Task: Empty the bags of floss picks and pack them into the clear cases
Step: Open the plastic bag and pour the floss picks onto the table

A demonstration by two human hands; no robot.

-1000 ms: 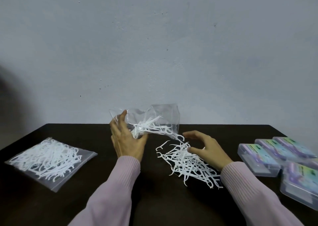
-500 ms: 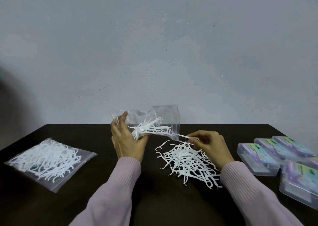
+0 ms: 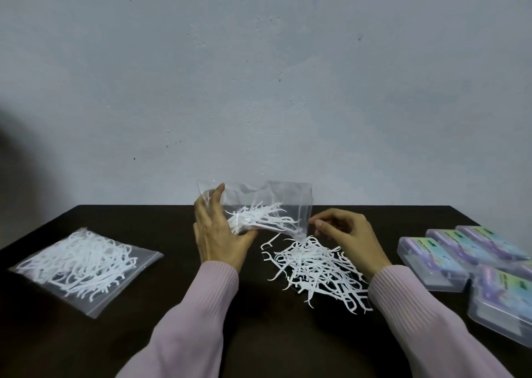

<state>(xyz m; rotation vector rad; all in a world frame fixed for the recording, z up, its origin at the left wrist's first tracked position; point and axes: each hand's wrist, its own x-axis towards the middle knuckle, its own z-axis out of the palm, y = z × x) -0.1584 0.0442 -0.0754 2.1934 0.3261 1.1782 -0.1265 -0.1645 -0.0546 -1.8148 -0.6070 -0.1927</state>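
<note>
Nearest, two pink sleeves (image 3: 198, 314) lead forward onto the dark table (image 3: 259, 343). Beside the right hand (image 3: 349, 238), just below its fingers, lies a loose pile of white floss picks (image 3: 313, 265). The right fingers are curled, thumb and forefinger pinching the lower corner of the clear bag (image 3: 276, 202). The left hand (image 3: 217, 233) grips the bag's other end, fingers wrapped round the plastic and the picks bunched inside. The bag is held off the table, tilted toward the pile. Well left of the left fingers lies a full bag (image 3: 83, 265). Right of the right hand sit closed clear cases (image 3: 431, 262).
</note>
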